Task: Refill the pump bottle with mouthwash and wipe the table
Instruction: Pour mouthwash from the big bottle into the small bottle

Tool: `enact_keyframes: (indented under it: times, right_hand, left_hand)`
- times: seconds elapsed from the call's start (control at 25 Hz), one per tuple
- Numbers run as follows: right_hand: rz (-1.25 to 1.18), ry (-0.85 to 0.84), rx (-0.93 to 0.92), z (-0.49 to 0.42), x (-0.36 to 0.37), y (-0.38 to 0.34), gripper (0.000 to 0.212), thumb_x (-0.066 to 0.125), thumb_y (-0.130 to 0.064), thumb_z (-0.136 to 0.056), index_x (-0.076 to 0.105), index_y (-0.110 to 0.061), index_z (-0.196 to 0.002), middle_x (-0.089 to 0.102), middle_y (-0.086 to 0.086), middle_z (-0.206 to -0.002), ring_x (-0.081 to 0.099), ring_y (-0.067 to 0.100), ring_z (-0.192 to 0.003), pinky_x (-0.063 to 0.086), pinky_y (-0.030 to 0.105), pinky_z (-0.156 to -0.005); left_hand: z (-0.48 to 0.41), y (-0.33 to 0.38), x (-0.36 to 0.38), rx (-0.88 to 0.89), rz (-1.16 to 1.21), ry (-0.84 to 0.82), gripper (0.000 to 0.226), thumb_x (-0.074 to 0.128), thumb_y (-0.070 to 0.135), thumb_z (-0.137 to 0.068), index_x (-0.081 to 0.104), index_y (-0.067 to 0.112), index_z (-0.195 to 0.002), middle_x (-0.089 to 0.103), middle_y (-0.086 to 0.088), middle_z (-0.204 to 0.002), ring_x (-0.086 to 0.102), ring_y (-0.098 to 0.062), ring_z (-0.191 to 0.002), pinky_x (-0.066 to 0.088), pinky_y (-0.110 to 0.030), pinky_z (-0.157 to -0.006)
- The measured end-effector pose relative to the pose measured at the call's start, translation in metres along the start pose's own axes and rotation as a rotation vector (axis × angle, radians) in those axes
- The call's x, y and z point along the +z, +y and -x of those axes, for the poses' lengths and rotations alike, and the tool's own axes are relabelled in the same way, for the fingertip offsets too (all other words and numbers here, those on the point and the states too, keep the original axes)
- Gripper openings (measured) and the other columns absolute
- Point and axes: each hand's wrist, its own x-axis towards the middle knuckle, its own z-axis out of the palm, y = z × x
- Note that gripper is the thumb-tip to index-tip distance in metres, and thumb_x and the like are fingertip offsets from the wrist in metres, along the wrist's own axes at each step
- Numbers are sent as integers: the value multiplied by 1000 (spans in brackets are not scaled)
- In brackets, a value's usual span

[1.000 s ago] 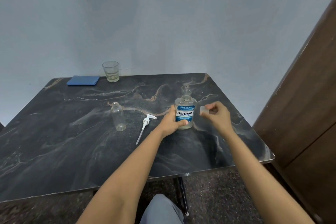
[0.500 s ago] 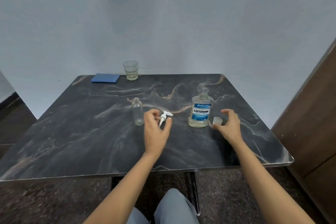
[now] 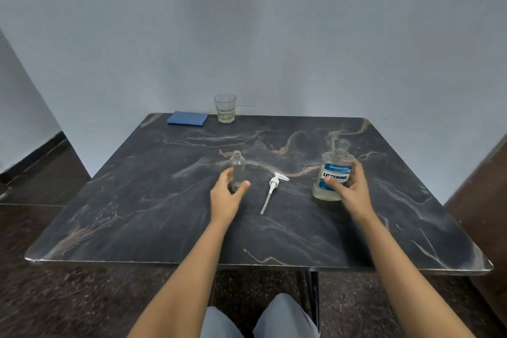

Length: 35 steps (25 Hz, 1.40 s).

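Note:
A small clear pump bottle stands upright and uncapped on the dark marble table. My left hand wraps around its lower part. The white pump head with its tube lies flat on the table between my hands. To the right stands the uncapped mouthwash bottle with a blue label, and my right hand grips its right side. The mouthwash cap is hidden from view.
A folded blue cloth lies at the table's far edge, with a drinking glass holding a little liquid beside it. A brown wooden panel stands close on the right. My knees sit under the near edge.
My left hand went from the mouthwash bottle over the pump head to the small bottle. My right hand set down the cap and took hold of the mouthwash bottle.

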Motion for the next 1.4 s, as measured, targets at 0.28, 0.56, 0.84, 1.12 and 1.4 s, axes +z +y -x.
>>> enact_keyframes:
  times: [0.28,0.56,0.84,1.12,1.4]
  right_hand:
    - [159,24,-95,-6,31,-12,52,76,-6,-77,52,-33,-115,67,-9,-108,66,11,-99,55,39,-89]
    - [451,-245,-257,-22,78,-42,89,74,-4,-79,29,-43,-146,60,-8,-118,63,5,-100,48,14,-91]
    - [816,-385,-426,-31,95,-47,86,65,-9,-86,17,-47,-147,61,5,-124,58,24,-111,43,49,-102]
    - [1001,-388,-434,-36,105,-53,83,60,-17,-91,7,-40,-150,60,8,-110,53,24,-98,39,48,-95]
    - [1072,-374,-465,-36,106,-58,83,59,-16,-90,8,-40,-150,60,8,-109,52,23,-93,42,48,-92]
  left_hand:
    - [-3,-5,4,-22,37,22,44,67,22,-89,55,17,-131,61,2,-129,54,-10,-121,37,-15,-95]
    - [-4,-5,4,-35,50,2,44,67,21,-89,55,18,-132,60,4,-131,53,-9,-123,39,-18,-98]
    - [-3,-1,3,-44,51,-8,45,68,21,-89,56,19,-132,60,3,-131,53,-10,-124,40,-21,-100]
    - [-4,-2,4,-41,-3,-25,47,67,23,-89,53,22,-134,59,2,-134,52,-13,-126,38,-23,-98]
    - [-6,-5,5,-36,-53,-25,49,66,25,-89,51,24,-136,58,2,-135,52,-14,-126,40,-29,-102]
